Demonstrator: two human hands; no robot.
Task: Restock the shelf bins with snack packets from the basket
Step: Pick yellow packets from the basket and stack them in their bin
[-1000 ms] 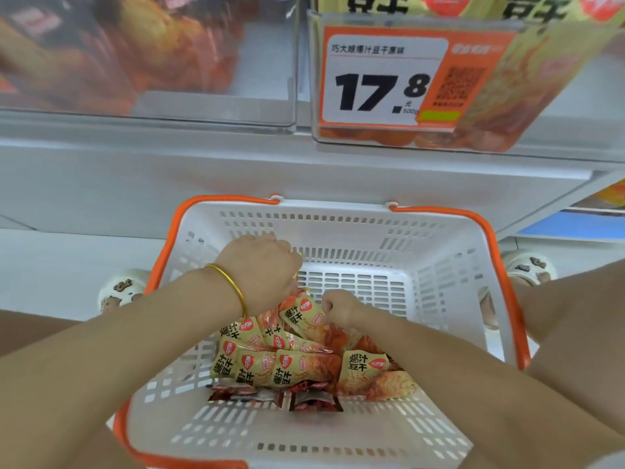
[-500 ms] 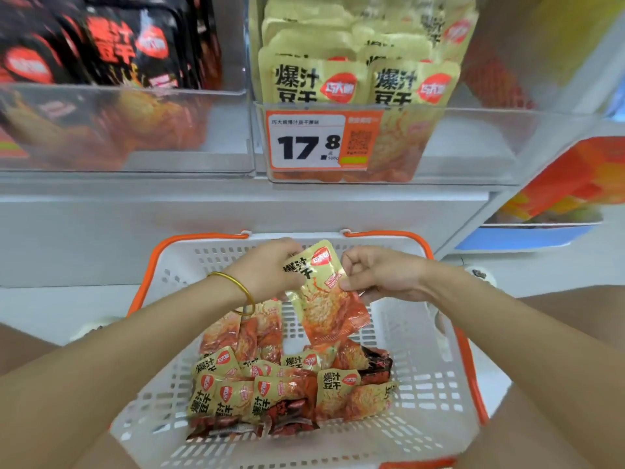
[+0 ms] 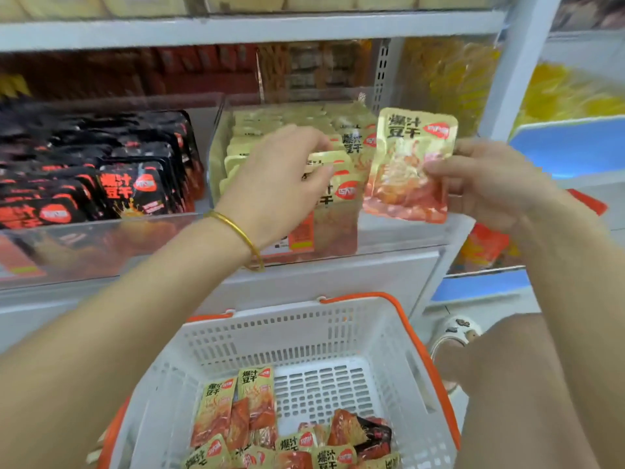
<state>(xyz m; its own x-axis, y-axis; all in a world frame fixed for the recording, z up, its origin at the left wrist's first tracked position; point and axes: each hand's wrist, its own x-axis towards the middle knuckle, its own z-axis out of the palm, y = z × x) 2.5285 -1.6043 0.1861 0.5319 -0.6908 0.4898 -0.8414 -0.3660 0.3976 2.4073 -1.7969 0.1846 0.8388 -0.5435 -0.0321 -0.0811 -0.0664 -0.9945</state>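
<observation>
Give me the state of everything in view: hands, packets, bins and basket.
held packet, upright, in the air before the yellow bin.
right hand, pinching the held packet's right edge.
left hand, on the yellow bin's front packets; grip unclear.
yellow bin, stocked, contents upright.
black bin, stocked with black packets.
basket, loose packets on its floor.

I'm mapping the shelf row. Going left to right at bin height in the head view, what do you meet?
Black snack packets, left hand, yellow snack packet, right hand.
</observation>
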